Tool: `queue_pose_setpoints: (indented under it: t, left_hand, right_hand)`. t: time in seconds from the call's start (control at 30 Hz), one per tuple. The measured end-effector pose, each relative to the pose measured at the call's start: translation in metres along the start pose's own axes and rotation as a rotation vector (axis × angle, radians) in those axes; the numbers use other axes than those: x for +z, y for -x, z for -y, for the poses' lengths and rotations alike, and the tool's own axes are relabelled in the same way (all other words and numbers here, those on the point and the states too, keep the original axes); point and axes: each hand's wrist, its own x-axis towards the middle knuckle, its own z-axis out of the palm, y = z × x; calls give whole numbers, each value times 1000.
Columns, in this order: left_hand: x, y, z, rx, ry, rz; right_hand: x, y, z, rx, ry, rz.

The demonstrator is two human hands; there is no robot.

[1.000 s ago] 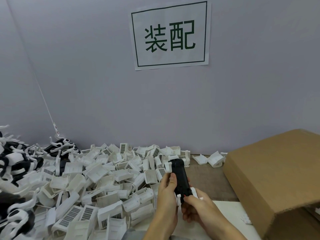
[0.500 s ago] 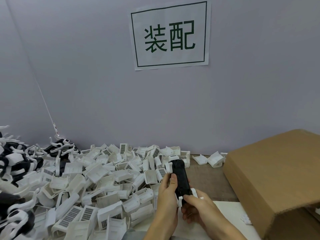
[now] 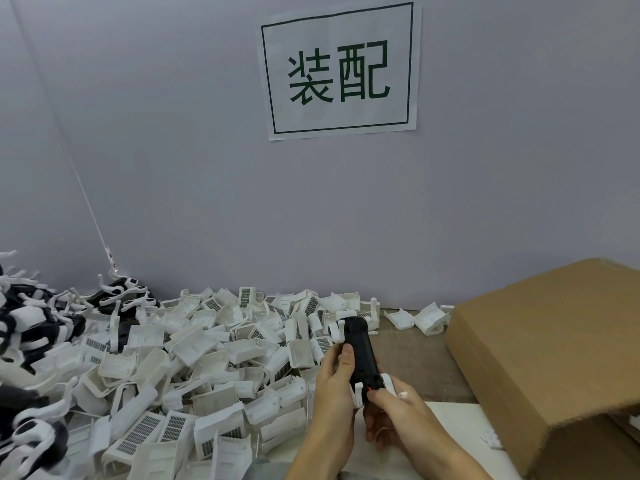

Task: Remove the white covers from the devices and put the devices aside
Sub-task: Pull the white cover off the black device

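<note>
The black device (image 3: 360, 355) is held upright-ish above the near edge of the surface (image 3: 419, 358), its top end leaning away toward the wall. A white cover (image 3: 372, 389) clings to its lower end, with white tabs showing on either side. The left hand (image 3: 334, 386) wraps the device's left flank, thumb laid along it; the right hand (image 3: 391, 414) pinches the lower end at the cover, fingers curled under. Just left lies a heap of loose white covers (image 3: 194, 362); a cardboard box (image 3: 547, 362) sits at the right edge. The likely trouble: the cover's clips may release suddenly, so the device could slip from the left hand, or a thin tab could snap under a twisting pull.
</note>
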Motion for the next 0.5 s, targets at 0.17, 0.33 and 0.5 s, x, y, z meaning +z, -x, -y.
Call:
queue_pose_setpoints:
  t: [0.17,0.33,0.5]
  left_hand:
    - [-2,0,1,39,-23,14]
    - [-7,-1,0,40,44,-64]
    - [-8,1,-5,-1,104,-102]
  right_hand:
    - [1,3,2,2,12,-9]
    - [1,5,3,-32,-85,-51]
    - [-2,12,3,-282,75,-255]
